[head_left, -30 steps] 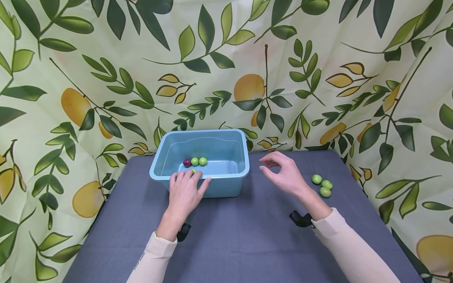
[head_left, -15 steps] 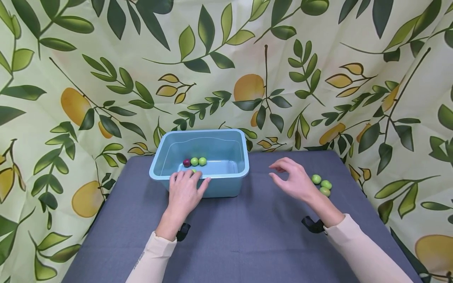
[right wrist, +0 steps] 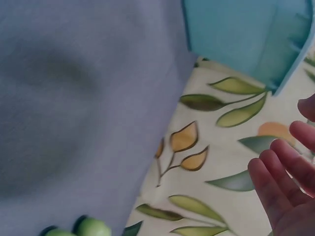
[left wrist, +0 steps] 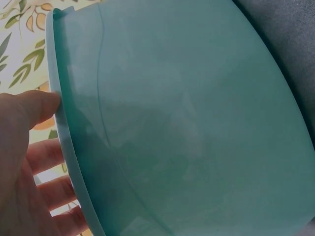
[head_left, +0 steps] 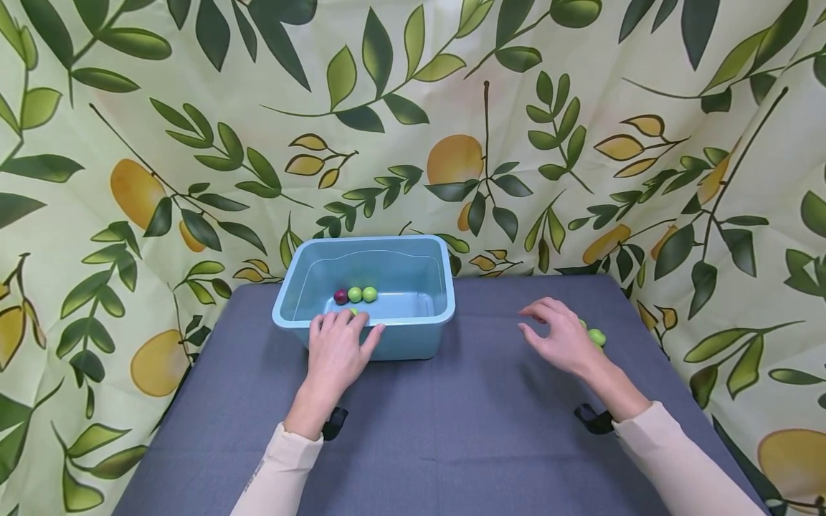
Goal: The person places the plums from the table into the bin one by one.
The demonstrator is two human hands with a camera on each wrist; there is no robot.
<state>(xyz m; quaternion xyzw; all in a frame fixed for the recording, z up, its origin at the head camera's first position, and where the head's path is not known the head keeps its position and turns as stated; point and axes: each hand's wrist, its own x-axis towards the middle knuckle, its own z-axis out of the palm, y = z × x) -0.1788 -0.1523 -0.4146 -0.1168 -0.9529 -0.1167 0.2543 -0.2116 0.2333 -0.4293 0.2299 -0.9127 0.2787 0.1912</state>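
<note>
My left hand [head_left: 337, 351] grips the front rim of a blue plastic tub [head_left: 413, 340]; in the left wrist view the thumb [left wrist: 43, 104] lies on the rim and the fingers reach behind it. Inside the tub are a dark red ball-like fruit [head_left: 340, 297] and small green ones [head_left: 370, 294], one partly hidden by the left hand. To the tub's right, my right hand [head_left: 563, 338] hovers over the table with fingers loosely curved, holding nothing. It partly covers a cluster of small round green fruits [head_left: 596, 337]; the right wrist view shows two of them [right wrist: 93, 227] at its bottom edge.
A dark grey-blue cloth covers the table [head_left: 426, 430]. Behind it and along its sides hangs a leaf-and-fruit patterned curtain [head_left: 387, 165]. The tub stands near the table's back edge. Black straps [head_left: 594, 419] circle both wrists.
My right hand has moved right and slightly toward me, away from the tub, and now hides part of the green cluster. The left hand and the tub have stayed put.
</note>
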